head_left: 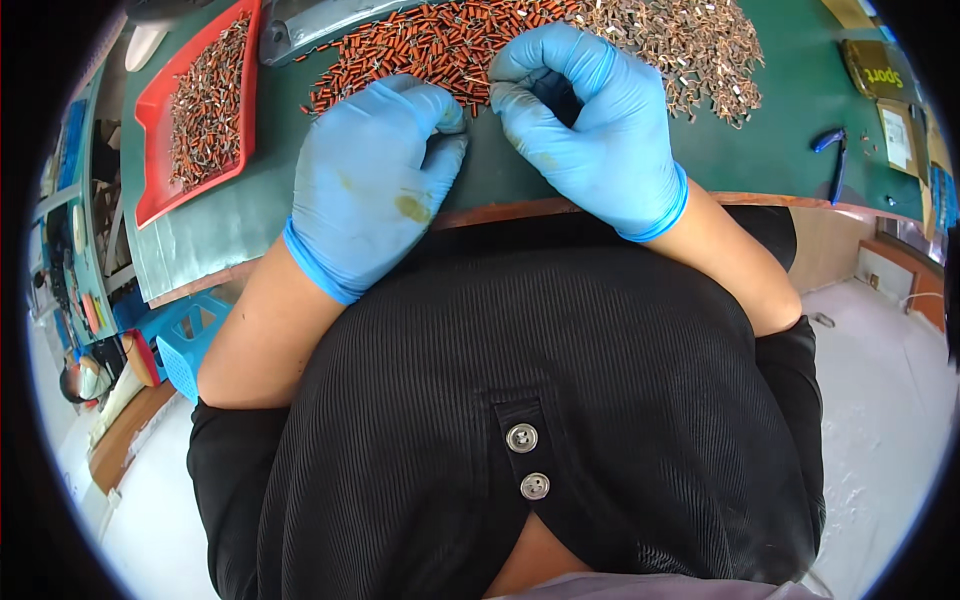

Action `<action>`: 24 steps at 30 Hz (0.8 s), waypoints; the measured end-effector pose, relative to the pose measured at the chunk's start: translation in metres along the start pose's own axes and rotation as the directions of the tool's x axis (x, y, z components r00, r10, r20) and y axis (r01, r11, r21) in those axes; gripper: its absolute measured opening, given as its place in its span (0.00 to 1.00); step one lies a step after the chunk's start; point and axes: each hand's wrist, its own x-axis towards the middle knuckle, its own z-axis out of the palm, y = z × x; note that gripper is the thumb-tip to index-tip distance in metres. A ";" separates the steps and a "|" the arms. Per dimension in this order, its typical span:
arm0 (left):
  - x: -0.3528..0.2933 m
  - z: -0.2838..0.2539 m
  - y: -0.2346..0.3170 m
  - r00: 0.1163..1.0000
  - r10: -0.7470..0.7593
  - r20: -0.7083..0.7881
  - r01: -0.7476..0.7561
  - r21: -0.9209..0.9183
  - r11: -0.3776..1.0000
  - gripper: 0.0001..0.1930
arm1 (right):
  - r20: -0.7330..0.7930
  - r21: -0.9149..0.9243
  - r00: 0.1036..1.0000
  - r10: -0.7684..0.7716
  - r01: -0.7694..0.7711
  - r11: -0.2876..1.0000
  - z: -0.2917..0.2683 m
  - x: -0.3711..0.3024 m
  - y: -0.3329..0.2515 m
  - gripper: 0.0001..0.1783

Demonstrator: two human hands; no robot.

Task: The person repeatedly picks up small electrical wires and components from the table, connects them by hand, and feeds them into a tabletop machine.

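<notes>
Blue gloves cover both of my hands at the near edge of the table. My left hand (375,185) is closed, thumb and fingers pressed together; whatever it may hold is hidden, and the glove has a brownish stain. Beside it my right hand (600,135) is closed in a pinch, with thumb and forefinger tips meeting; I cannot make out anything between them. Just beyond the hands spreads a heap of small orange-brown cylinders (420,45), several with thin wire ends. A heap of small tan and silvery metal pieces (700,55) lies beyond my right hand.
At the left, a red tray (150,150) holds more small orange and silvery pieces. A grey tray (310,30) is behind. Blue-handled pliers (835,160) lie at the right of the green table (200,250), near packages (895,115). A blue stool (185,345) stands below left.
</notes>
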 end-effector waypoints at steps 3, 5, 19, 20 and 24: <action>0.005 -0.003 0.003 0.997 0.001 0.073 -0.009 0.100 0.995 0.06 | -0.006 -0.037 0.997 -0.071 0.070 0.997 0.001 -0.002 0.005 0.06; 0.009 -0.002 0.003 0.995 0.002 0.103 -0.017 0.141 0.990 0.06 | -0.037 -0.031 0.996 -0.081 0.080 0.996 0.001 -0.001 0.005 0.06; 0.015 -0.026 0.016 0.835 -0.503 0.222 0.441 -0.816 0.373 0.09 | 0.029 0.338 0.992 0.125 -0.128 0.932 -0.015 -0.001 -0.029 0.10; 0.015 -0.025 0.016 0.828 -0.508 0.240 0.394 -0.892 0.222 0.09 | 0.027 0.338 0.992 0.123 -0.125 0.933 -0.016 0.000 -0.031 0.10; 0.016 -0.022 0.014 0.835 -0.478 0.274 0.351 -0.933 0.079 0.10 | 0.023 0.352 0.991 0.132 -0.132 0.927 -0.017 -0.001 -0.032 0.10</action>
